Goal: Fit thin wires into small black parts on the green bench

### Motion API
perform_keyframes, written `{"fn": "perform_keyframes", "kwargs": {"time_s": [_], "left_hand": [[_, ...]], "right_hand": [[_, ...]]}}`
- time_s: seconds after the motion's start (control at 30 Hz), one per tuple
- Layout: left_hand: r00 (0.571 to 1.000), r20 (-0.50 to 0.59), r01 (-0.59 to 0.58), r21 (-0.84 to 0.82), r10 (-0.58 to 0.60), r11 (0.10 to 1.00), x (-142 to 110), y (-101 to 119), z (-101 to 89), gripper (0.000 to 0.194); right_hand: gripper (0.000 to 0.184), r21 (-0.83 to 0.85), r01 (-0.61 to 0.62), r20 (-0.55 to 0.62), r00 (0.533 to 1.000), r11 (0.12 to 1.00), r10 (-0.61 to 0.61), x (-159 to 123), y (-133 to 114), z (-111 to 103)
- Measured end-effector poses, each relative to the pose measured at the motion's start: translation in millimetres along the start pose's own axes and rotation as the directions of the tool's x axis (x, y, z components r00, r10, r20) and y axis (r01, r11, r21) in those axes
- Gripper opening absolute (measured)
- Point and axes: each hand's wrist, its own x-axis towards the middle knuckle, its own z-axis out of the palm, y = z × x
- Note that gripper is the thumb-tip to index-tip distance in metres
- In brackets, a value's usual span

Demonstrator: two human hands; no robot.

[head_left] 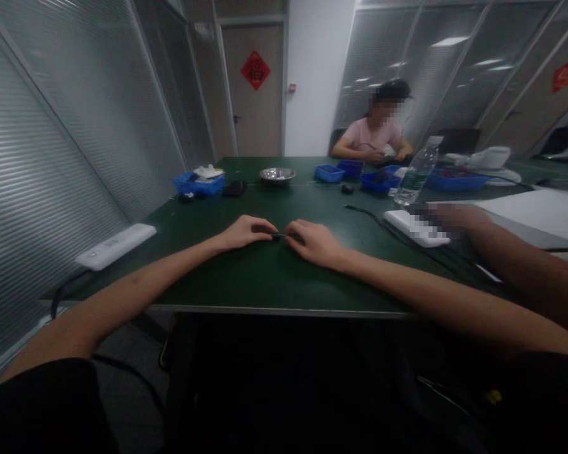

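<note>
Over the dark green table (246, 277), my left hand (245, 232) and my right hand (315, 242) come close together with bent fingers. The left fingertips pinch a small dark piece (276, 237), too small and dim to name. A thin, light sliver (283, 235) runs from it to my right fingertips, which are closed on its other end. Whether the sliver and the dark piece are one thing I cannot tell. Both forearms reach across the table's near edge.
Farther back are a metal bowl (277, 176), a blue basket (199, 183) and several other blue trays. White power strips (116, 246) lie left and right. A water bottle (419, 173) stands right, near another person's arm (525, 258). Someone in pink (372, 135) sits across.
</note>
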Motion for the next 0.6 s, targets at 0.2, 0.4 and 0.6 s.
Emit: {"fn": "perform_keyframes", "kwargs": {"time_s": [0.2,0.4,0.6], "left_hand": [[0.999,-0.014,-0.031,0.023,0.032,0.999,-2.0,-0.2,-0.2,0.031],[0.999,-0.029,-0.026,0.031,0.027,0.999,-2.6,0.7,-0.7,0.029],[0.999,-0.034,-0.024,0.037,0.025,0.999,-2.3,0.9,-0.3,0.027]], "right_hand": [[0.02,0.012,0.006,0.007,1.0,1.0,-0.006,0.0,-0.9,-1.3],[0.018,0.018,-0.003,0.001,1.0,1.0,0.003,-0.2,-2.4,-2.4],[0.017,0.02,-0.016,0.019,1.0,1.0,0.015,-0.5,-4.7,-5.4]]}}
